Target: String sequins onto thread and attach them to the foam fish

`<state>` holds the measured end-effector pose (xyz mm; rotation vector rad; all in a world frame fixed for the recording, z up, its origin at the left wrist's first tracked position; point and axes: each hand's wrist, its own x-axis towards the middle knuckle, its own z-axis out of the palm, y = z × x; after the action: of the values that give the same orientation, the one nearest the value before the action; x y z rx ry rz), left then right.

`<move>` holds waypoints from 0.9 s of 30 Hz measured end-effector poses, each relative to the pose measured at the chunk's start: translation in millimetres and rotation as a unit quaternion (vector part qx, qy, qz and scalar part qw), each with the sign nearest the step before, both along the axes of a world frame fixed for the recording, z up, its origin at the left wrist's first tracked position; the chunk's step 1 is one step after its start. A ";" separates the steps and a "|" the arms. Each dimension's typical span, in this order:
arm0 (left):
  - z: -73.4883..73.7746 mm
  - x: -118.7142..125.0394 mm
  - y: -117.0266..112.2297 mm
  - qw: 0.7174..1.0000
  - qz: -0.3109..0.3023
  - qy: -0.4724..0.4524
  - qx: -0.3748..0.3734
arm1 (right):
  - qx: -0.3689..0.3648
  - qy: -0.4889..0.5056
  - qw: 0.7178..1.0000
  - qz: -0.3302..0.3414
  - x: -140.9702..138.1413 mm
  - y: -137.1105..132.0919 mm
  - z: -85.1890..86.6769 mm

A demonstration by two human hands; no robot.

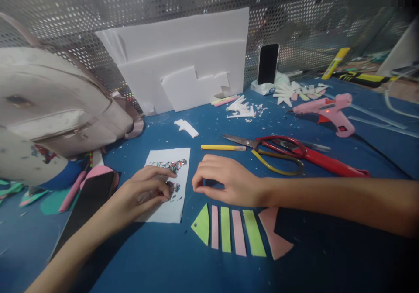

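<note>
A smooth blue tabletop [157, 262] bears everything. The right hand [225, 177] reaches level from the right, fingers curled, thumb close to the index finger; I cannot tell whether it pinches anything. The left hand [147, 188] slants in from the near left, fingers half-bent, narrowly parted, its grip unclear, over a flat white paper sheet [183, 197]. Nearer, flat green and pink fish pieces [225, 229] lie spaced apart. Shiny multicoloured flakes [176, 166] dot the sheet beside the left fingertips.
</note>
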<state>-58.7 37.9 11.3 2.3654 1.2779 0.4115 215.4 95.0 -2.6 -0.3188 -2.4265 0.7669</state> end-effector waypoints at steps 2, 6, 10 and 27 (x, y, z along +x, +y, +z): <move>0.2 0.8 -0.3 1.000 0.004 -0.001 0.002 | -0.011 0.006 1.000 -0.002 -0.2 -0.2 -0.1; 3.9 2.9 -1.1 1.000 0.001 0.026 -0.008 | -0.100 0.027 0.994 -0.034 -1.6 1.9 1.1; 7.8 6.5 -3.1 1.000 0.021 0.018 -0.004 | -0.280 0.048 0.957 -0.060 -2.9 7.6 2.2; 6.1 3.4 -1.9 0.999 0.029 -0.044 0.006 | -0.383 0.106 0.915 -0.067 -2.7 15.3 -3.3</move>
<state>-55.3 36.0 17.3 2.2976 1.3105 0.5357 212.7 110.3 -5.9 -0.6502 -1.7835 1.5779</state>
